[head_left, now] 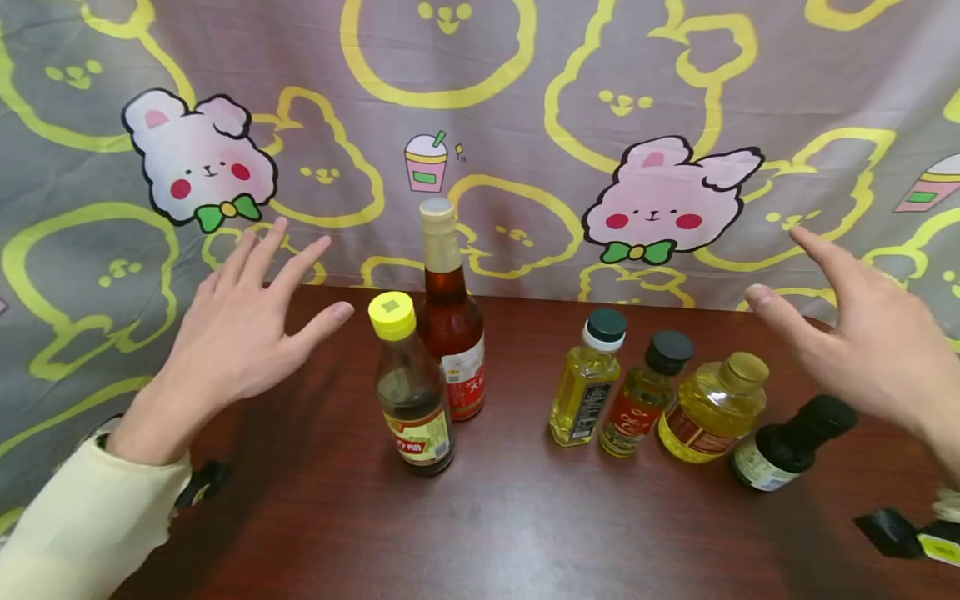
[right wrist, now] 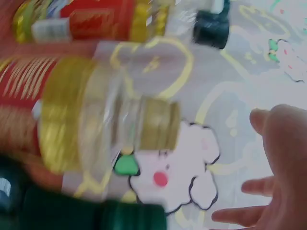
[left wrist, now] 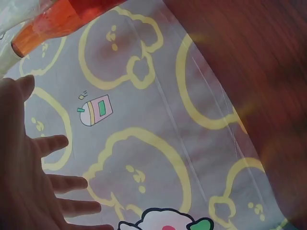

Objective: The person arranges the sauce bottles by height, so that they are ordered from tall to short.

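Observation:
My left hand (head_left: 243, 333) hovers with fingers spread, holding nothing. To its right stand a yellow-capped bottle of dark liquid (head_left: 412, 392) and, just behind, a taller red-brown bottle (head_left: 455, 329) with a pale neck. My right hand (head_left: 873, 333) hangs in the air, fingers extended, above a row of bottles. From left to right these are a square oil bottle (head_left: 581, 396), a small red-labelled oil bottle (head_left: 633, 417), a rounded oil bottle (head_left: 712, 412) with a gold cap, and a dark bottle (head_left: 776, 450) with a black cap. Neither hand touches a bottle.
All the bottles are upright on a dark reddish wooden table (head_left: 495, 533). A patterned cloth (head_left: 510, 142) with cartoon rabbits hangs behind the table's far edge. A wide gap separates the left pair of bottles from the right row.

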Tool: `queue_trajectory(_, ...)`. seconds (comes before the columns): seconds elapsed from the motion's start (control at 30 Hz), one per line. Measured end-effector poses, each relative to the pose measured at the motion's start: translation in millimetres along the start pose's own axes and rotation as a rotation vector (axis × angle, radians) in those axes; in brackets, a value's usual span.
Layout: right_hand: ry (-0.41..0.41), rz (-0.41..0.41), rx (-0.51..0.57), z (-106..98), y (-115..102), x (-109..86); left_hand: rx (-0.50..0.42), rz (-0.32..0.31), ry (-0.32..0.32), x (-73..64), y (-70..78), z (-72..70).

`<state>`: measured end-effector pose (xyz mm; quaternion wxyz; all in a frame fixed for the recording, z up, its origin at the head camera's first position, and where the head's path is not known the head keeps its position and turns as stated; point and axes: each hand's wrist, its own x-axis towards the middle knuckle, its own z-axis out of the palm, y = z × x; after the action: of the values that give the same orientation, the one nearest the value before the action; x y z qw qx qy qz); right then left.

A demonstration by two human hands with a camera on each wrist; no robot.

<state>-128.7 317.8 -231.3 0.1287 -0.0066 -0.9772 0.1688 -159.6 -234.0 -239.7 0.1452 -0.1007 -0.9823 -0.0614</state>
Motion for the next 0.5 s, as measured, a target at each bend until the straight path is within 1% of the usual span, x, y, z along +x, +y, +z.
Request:
queue_trajectory(0.17,0.089,0.04,0.16,-5,-26,-8.9,-0.132,-0.01,0.076,-5.5,3.9,0.6)
queue_trajectory(0.27,0.135,0.048,0.24,-5,-43,-9.5,-0.214,-0.03,0.116,-9.7,6.6,2.5)
queue_trajectory(0.37,0.145,0.045,0.301,-4,-59,-7.8,-0.301,-0.044,0.165,-14.7,12.2,4.8)
queue_trajectory(0.5,0.147,-0.003,0.362,-3,-77,-5.0,-0.463,-0.046,0.275,-24.0,25.5,8.4)
